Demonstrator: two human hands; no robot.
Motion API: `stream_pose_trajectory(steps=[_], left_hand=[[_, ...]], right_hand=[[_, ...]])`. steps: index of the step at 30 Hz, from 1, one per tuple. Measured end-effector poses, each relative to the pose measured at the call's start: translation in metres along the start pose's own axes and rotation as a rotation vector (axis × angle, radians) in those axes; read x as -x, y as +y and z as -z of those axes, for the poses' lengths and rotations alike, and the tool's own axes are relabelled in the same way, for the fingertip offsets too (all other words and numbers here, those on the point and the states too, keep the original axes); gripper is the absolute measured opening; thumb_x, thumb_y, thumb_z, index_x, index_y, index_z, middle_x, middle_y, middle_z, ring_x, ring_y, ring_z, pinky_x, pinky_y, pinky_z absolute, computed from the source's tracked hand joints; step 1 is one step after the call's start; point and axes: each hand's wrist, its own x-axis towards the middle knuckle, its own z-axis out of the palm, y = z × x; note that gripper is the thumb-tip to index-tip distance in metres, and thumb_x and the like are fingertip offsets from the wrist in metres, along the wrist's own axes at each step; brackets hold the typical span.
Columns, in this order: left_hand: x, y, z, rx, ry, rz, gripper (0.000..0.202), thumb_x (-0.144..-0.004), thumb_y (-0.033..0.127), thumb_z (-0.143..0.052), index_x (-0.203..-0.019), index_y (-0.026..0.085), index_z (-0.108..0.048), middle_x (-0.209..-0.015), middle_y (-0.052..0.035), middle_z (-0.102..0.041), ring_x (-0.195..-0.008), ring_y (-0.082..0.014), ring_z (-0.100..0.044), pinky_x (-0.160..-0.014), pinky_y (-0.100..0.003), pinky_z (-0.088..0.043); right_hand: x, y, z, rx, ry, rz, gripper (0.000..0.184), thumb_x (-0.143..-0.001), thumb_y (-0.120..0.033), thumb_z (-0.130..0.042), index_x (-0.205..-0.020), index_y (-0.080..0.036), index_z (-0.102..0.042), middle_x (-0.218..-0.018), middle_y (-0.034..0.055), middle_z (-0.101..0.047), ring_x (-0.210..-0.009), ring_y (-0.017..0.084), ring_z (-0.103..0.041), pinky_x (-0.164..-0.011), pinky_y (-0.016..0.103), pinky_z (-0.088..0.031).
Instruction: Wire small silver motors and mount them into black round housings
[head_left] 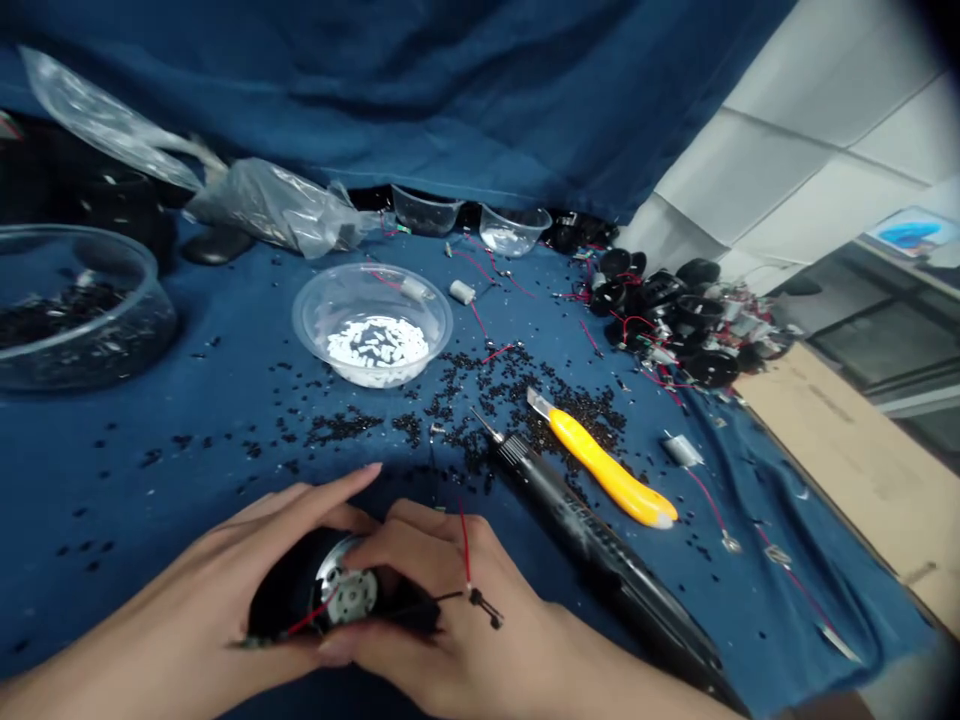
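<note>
Both my hands hold one black round part with a small silver motor [347, 592] set in it, low in the middle of the view. My left hand [247, 570] cups its left side, fingers curled round the black body, forefinger stretched out. My right hand [450, 610] grips the right side with fingers and thumb pressed on it. Thin red and black wires [466, 560] run from the motor over my right fingers. A black electric screwdriver [592, 540] lies just right of my right hand, beside a yellow utility knife [607, 465].
A blue cloth [150, 450] covers the table, strewn with tiny black bits. A clear bowl of white pieces [373, 325] stands in the middle, a bowl of black pieces [75, 310] at left. Plastic bags, two small cups and a heap of black wired parts [675, 315] lie behind.
</note>
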Motion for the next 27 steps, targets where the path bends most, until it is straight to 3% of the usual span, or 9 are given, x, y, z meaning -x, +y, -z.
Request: stream_pose_trajectory(steps=[5, 10, 14, 17, 20, 24, 27], left_hand=[[-0.002, 0.003, 0.009, 0.021, -0.098, -0.04, 0.096, -0.072, 0.025, -0.078, -0.142, 0.054, -0.019, -0.127, 0.0057, -0.064, -0.116, -0.0277, -0.059, -0.099, -0.045, -0.047], [-0.002, 0.002, 0.013, -0.021, -0.188, -0.025, 0.093, -0.074, 0.032, -0.077, -0.146, 0.045, -0.02, -0.133, 0.0019, -0.06, -0.126, -0.0274, -0.052, -0.108, -0.048, -0.04], [0.0, 0.007, 0.016, -0.059, -0.226, 0.01, 0.095, -0.072, 0.036, -0.078, -0.148, 0.039, -0.021, -0.143, -0.0014, -0.052, -0.133, -0.0294, -0.044, -0.11, -0.05, -0.038], [0.003, 0.012, 0.018, -0.039, -0.156, -0.016, 0.105, -0.064, 0.04, -0.083, -0.148, 0.038, -0.021, -0.143, -0.0025, -0.051, -0.131, -0.0306, -0.047, -0.111, -0.051, -0.037], [0.007, 0.016, 0.018, 0.072, -0.024, -0.082, 0.099, -0.064, 0.041, -0.083, -0.144, 0.036, -0.027, -0.138, -0.0022, -0.055, -0.124, -0.0286, -0.054, -0.106, -0.044, -0.043], [0.008, 0.024, 0.019, 0.219, 0.096, -0.169, 0.062, -0.07, 0.029, -0.079, -0.122, 0.03, -0.046, -0.108, 0.0038, -0.07, -0.094, -0.0173, -0.068, -0.083, -0.027, -0.054], [0.008, 0.028, 0.02, 0.17, 0.226, -0.17, 0.033, -0.079, 0.021, -0.068, -0.107, 0.026, -0.053, -0.09, 0.0044, -0.07, -0.078, -0.0142, -0.068, -0.071, -0.024, -0.053]], right_hand=[[0.005, 0.003, -0.005, 0.141, 0.101, 0.066, 0.019, -0.093, -0.038, -0.061, -0.099, -0.02, -0.064, -0.09, 0.0058, -0.065, -0.082, 0.02, -0.064, -0.074, 0.029, -0.049], [0.002, 0.009, -0.008, 0.123, 0.013, 0.058, 0.012, -0.087, -0.027, -0.067, -0.094, -0.018, -0.064, -0.077, 0.0021, -0.061, -0.071, 0.017, -0.057, -0.066, 0.028, -0.043], [0.002, 0.012, -0.009, 0.075, 0.026, -0.019, 0.013, -0.083, -0.025, -0.072, -0.09, -0.019, -0.063, -0.073, -0.0006, -0.058, -0.065, 0.014, -0.051, -0.061, 0.027, -0.038], [0.002, 0.011, -0.009, -0.202, 0.139, -0.223, 0.011, -0.083, -0.027, -0.073, -0.089, -0.02, -0.066, -0.072, -0.0028, -0.058, -0.061, 0.01, -0.05, -0.056, 0.021, -0.04], [0.001, 0.009, -0.009, -0.69, 0.224, -0.355, 0.016, -0.083, -0.031, -0.076, -0.092, -0.02, -0.069, -0.076, -0.002, -0.064, -0.059, 0.007, -0.056, -0.051, 0.015, -0.043], [0.001, 0.01, -0.017, -1.044, 0.194, -0.469, 0.029, -0.081, -0.041, -0.077, -0.101, -0.021, -0.068, -0.072, -0.0021, -0.066, -0.057, 0.008, -0.062, -0.051, 0.015, -0.049], [0.001, 0.01, -0.022, -1.137, 0.13, -0.574, 0.032, -0.08, -0.044, -0.077, -0.098, -0.018, -0.068, -0.067, -0.0015, -0.063, -0.057, 0.008, -0.061, -0.052, 0.016, -0.05]])
